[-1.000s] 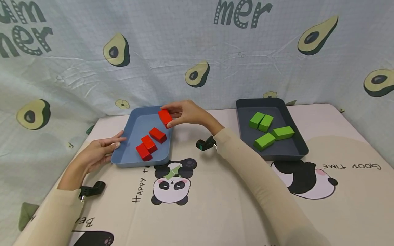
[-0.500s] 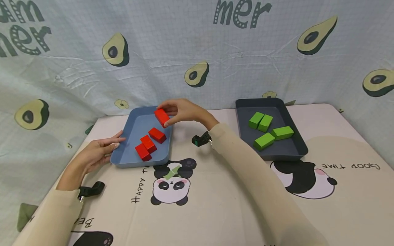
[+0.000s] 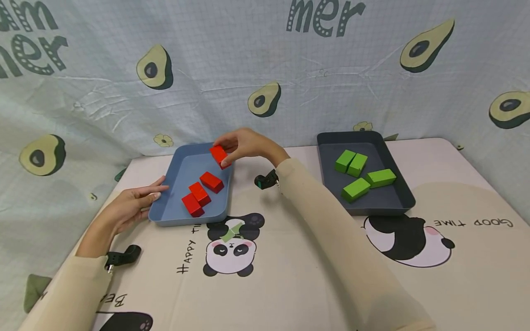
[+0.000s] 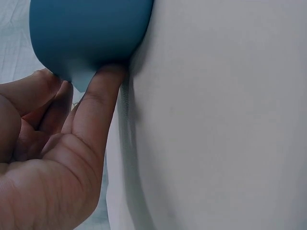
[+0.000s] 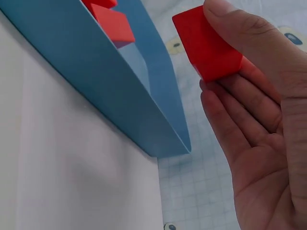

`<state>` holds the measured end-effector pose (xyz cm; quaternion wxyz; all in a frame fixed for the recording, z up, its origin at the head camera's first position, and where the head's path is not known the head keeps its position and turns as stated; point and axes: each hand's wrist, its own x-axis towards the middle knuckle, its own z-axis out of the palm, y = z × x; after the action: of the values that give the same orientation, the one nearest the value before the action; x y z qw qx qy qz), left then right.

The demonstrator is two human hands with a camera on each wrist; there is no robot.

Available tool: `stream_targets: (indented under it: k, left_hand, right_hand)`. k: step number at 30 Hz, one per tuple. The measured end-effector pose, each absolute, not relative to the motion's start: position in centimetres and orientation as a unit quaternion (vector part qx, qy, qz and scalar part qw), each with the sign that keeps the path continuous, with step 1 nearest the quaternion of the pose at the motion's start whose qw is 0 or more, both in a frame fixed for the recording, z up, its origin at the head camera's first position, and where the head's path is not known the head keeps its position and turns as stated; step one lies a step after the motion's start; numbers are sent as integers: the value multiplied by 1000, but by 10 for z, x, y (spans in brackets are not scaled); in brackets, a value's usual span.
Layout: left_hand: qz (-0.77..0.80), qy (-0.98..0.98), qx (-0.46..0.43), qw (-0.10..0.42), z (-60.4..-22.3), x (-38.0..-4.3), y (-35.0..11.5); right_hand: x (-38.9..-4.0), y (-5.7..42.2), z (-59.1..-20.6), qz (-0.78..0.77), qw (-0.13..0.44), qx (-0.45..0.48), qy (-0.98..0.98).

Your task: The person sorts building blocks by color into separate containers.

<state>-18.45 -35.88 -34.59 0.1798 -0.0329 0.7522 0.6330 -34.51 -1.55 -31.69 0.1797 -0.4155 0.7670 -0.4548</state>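
Observation:
My right hand [image 3: 252,143] pinches a red block [image 3: 219,156] between thumb and fingers, above the far right side of the blue tray [image 3: 181,164]. In the right wrist view, the held block [image 5: 204,45] is tilted and stands apart from the tray's wall [image 5: 120,98]. Three more red blocks lie inside the tray: one near the middle [image 3: 212,182], another [image 3: 200,194] beside it, and a third [image 3: 192,205] toward the front. My left hand [image 3: 128,209] rests against the tray's left side with its fingers extended, fingertips at the rim.
On the right stands a dark grey tray [image 3: 397,186] holding several green blocks [image 3: 356,190]. A patterned curtain [image 3: 223,110] hangs right behind the table. The tablecloth [image 3: 281,271] carries printed pandas. Each wrist bears a small black camera [image 3: 124,255].
My right hand has shifted slightly left and back with the red block, bringing it over the tray's right part. The left hand and both trays stay in place.

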Motion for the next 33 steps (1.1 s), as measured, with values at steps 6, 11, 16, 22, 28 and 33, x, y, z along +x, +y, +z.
stream_targets:
  k: [6, 11, 16, 22, 28, 33]
  left_hand:
    - [632, 754, -28, 177, -344, -185, -359]
    - [634, 752, -29, 179, -344, -186, -358]
    - [628, 756, -33, 181, -345, -184, -360]
    - [634, 752, -29, 177, -347, -184, -362]
    - [644, 743, -27, 181, -348, -185, -361]
    - [643, 743, -21, 181, -349, -185, -361]
  right_hand:
    - [-346, -13, -315, -447, 184, -419, 769]
    - [-346, -15, -315, -438, 178, -434, 767]
    - [-345, -23, -319, -413, 178, -458, 767]
    - [-346, -29, -323, -402, 175, -457, 774]
    - [-350, -30, -325, -378, 181, -453, 787]
    - [-352, -34, -322, -324, 176, -455, 810]
